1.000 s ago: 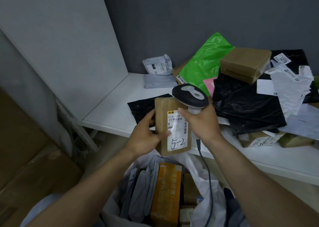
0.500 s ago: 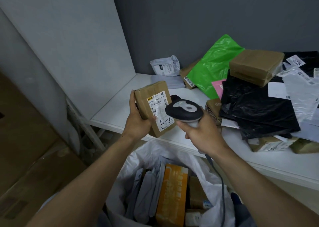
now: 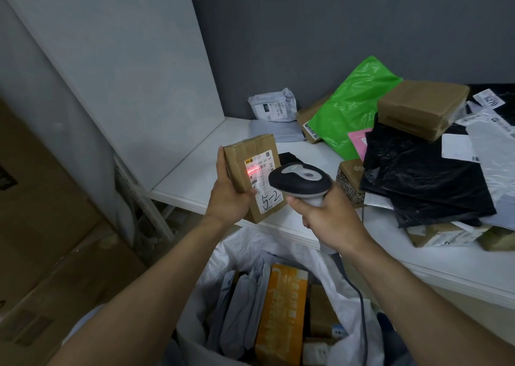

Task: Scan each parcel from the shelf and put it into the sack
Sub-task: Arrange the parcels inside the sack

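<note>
Left hand [image 3: 228, 198] grips box [image 3: 250, 170] labelled "5-2", perhaps "5020"; right hand [image 3: 328, 220] clasps scanner [image 3: 299, 180].

Location type: parcel sorting or dispatch room. Indicators: a white shelf [image 3: 195, 176] against a grey wall, piled with labelled cardboard boxes [image 3: 422, 108] and plastic mailer bags [image 3: 426, 176]; a corded handheld barcode scanner [image 3: 299, 179]; a white sack [image 3: 250, 254] below the shelf, filled with parcels; large cartons [image 3: 41, 212] at left.
</note>
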